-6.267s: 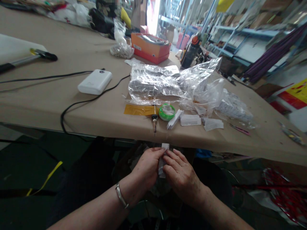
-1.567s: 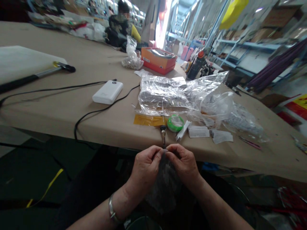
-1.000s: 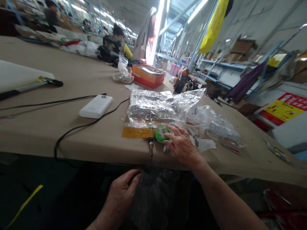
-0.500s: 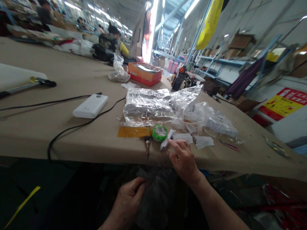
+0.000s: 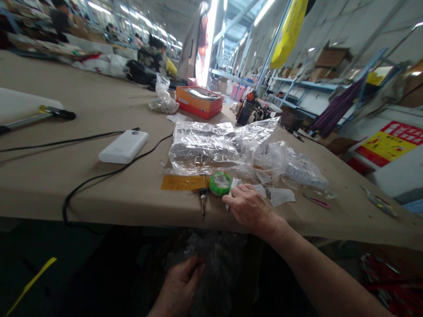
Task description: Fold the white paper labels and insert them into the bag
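Observation:
My right hand is at the table's front edge, its fingers closed over a small stack of white slips that they partly hide. Just left of them stands a round green tub with a pale greyish top. A soldering iron lies beside the tub, tip towards me, across an amber film strip. Below the table edge, my left hand has thumb and forefinger pinched together over a heap of clear plastic bags. Whatever is between those fingers is too dark to make out.
Silvery clear plastic packs lie behind the tub. More white slips, pink-handled tweezers and pliers are at right. A white power bank and a black cable lie left. An orange box stands farther back.
My right hand has turned over and lowered onto the white slips, its fingers now covering more of them. My left hand has shifted slightly right and down, still pinched.

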